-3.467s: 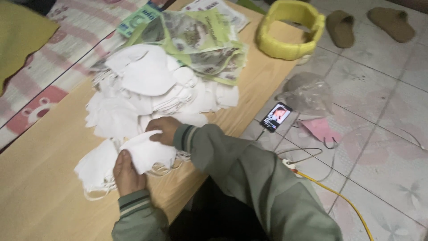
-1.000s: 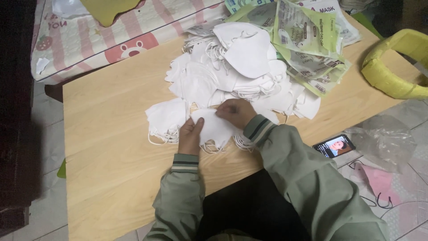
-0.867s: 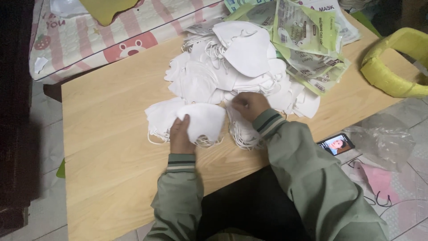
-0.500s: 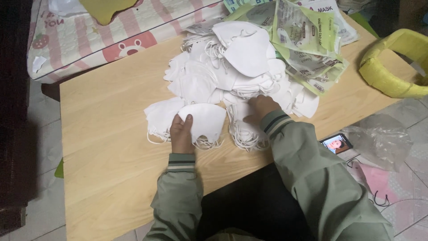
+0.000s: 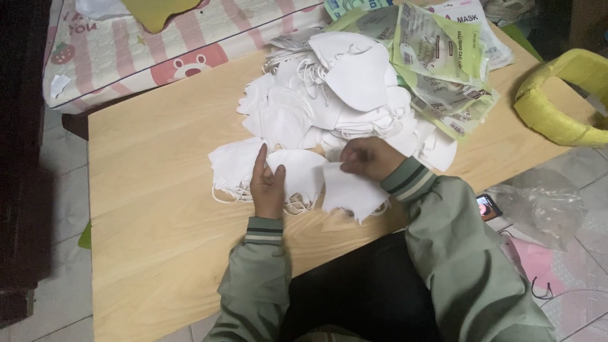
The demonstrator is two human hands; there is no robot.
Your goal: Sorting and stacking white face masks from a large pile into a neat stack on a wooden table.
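On the pale wooden worktop (image 5: pixel 158 253) a big heap of white masks (image 5: pixel 329 95) lies beside green mask packets (image 5: pixel 443 63), and at its near edge the left hand (image 5: pixel 267 183) presses flat on a small stack (image 5: pixel 253 168) while the right hand (image 5: pixel 370 158) pinches one folded white mask (image 5: pixel 351 190).

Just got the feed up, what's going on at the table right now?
A person in a green jacket sits at a wooden table sorting white face masks. The left hand presses flat on a small stack of masks near the table's front edge. The right hand pinches one mask by its top edge, just right of that stack. Behind both hands lies a big loose heap of masks, with green printed packets piled at its far right.
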